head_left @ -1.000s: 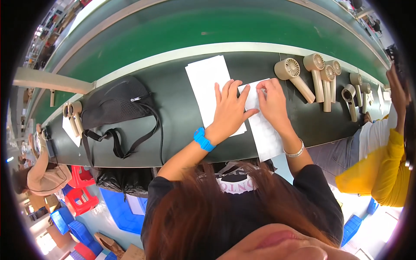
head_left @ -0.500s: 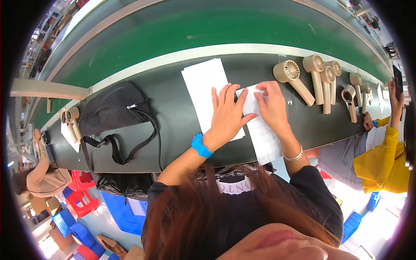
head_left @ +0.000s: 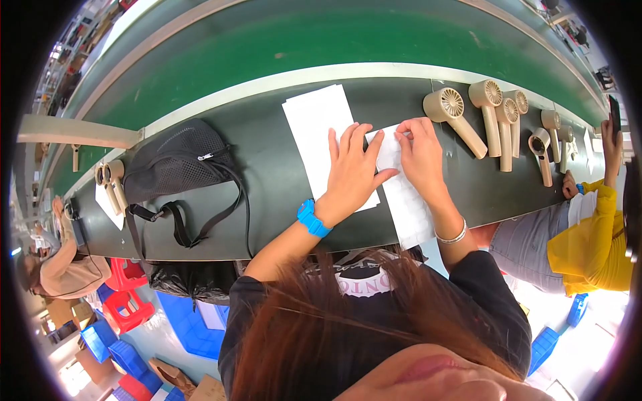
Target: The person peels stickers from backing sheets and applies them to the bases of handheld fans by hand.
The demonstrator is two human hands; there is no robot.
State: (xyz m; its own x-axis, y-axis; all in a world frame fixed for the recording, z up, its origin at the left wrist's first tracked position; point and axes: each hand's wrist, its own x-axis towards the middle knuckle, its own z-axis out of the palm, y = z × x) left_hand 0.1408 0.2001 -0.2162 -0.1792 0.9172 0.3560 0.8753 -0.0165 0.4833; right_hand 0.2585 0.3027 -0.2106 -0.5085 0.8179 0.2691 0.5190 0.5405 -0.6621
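My left hand (head_left: 354, 167) lies palm down with its fingers spread, resting across a stack of white paper (head_left: 319, 113) and the edge of a narrower white sheet (head_left: 409, 214). The narrower sheet lies beside the stack, and faint rounded marks show on its surface. My right hand (head_left: 422, 155) is bent over the top right corner of that sheet, thumb and fingertips pinched together on it. Whether a small piece is lifting off under the fingertips is too small to tell.
Several beige handheld fans (head_left: 461, 127) lie on the dark table (head_left: 267, 220) to the right. A black mesh bag (head_left: 175, 160) with loose straps lies left; more fans (head_left: 115, 184) sit beyond it. A person in yellow (head_left: 588, 234) is at the right, another person (head_left: 73, 264) far left.
The view has shifted very slightly. My right fingers have drawn closer together at the sheet's corner; my left hand stays in place.
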